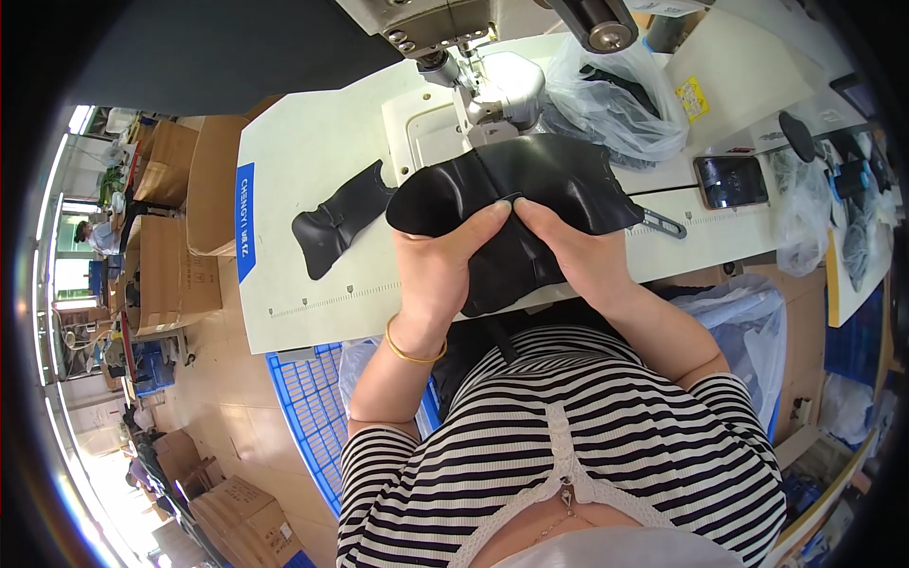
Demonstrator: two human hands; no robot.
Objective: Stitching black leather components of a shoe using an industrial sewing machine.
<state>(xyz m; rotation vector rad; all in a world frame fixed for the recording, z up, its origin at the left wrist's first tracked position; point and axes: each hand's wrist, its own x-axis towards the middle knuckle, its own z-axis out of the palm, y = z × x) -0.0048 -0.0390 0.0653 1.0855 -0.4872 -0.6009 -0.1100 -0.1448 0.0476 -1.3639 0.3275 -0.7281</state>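
Both hands grip a black leather-like piece (559, 175) with a seam down its middle, held up just in front of the sewing machine (478, 85). My left hand (445, 260) has its thumb pressed on the piece beside the seam, its fingers hidden underneath. On the other side of the seam, the thumb of my right hand (578, 251) presses too, nearly meeting the left thumb; those fingers are also out of sight. A lower flap of the piece hangs toward me between my wrists. Left of it, a smaller black piece (343, 220) lies flat on the white table (284, 189).
A clear plastic bag (620, 104) with dark pieces sits right of the machine. Farther right lies a phone (731, 182). A grey slotted tool (663, 223) pokes out by my right hand. Below the table edge stands a blue basket (308, 398); cardboard boxes (175, 275) stand at left.
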